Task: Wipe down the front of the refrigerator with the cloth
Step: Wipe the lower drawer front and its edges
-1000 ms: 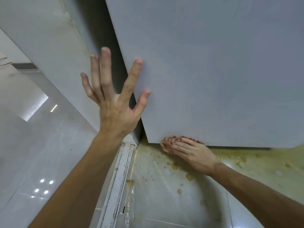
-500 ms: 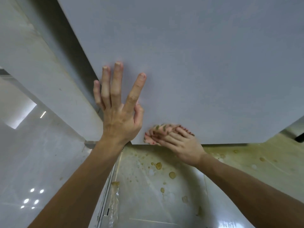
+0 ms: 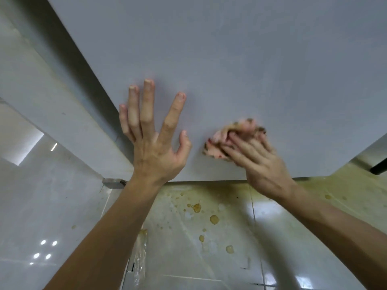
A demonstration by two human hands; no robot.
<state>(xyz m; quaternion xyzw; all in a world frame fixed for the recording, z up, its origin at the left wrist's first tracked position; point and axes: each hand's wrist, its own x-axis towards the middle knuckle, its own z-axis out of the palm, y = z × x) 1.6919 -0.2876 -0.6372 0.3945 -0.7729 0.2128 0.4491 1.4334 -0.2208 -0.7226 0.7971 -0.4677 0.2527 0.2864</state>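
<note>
The grey refrigerator front (image 3: pixel 240 59) fills the upper part of the view, its lower edge just above the floor. My right hand (image 3: pixel 257 162) presses a crumpled pink patterned cloth (image 3: pixel 222 141) against the door near its bottom edge; the fingers are blurred and cover much of the cloth. My left hand (image 3: pixel 155 141) is spread flat on the door to the left of the cloth, fingers apart, holding nothing.
Below the door the tiled floor (image 3: pixel 188 248) is stained yellow with several brown spots (image 3: pixel 214 219). A white wall panel (image 3: pixel 41 97) runs along the refrigerator's left side. A metal bracket (image 3: pixel 112 183) sits at the floor by the door's lower left corner.
My right hand has carried the cloth up from the door's bottom edge onto its face and to the right. My left hand has shifted from the door's left edge onto the front.
</note>
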